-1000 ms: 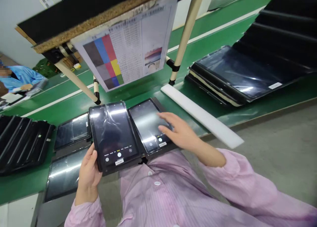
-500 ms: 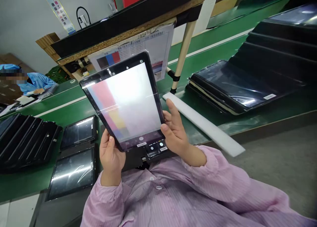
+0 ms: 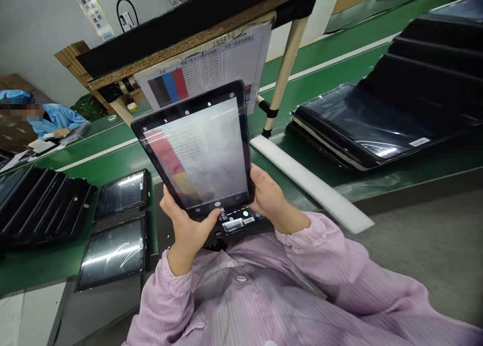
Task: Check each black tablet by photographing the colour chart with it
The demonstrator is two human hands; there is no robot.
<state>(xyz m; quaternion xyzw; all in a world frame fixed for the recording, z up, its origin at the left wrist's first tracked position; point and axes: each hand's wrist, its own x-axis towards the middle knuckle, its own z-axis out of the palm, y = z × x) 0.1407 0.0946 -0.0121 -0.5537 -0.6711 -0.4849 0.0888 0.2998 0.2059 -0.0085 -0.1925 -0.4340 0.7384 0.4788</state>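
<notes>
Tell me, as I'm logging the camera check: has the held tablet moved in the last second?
Yes. The tablet rose from the bench edge; it now covers the lower part of the colour chart.

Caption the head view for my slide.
Left hand and right hand hold a tablet up before the hanging colour chart.

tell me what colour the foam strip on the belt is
The foam strip is white, clearest in the head view.

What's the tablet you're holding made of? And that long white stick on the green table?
The tablet, held in the left hand and right hand, looks like glossy glass in a black, probably plastic frame: light streaks reflect off it. The long white stick looks like soft matte foam, dull with rounded edges, though I can't be sure.
</notes>
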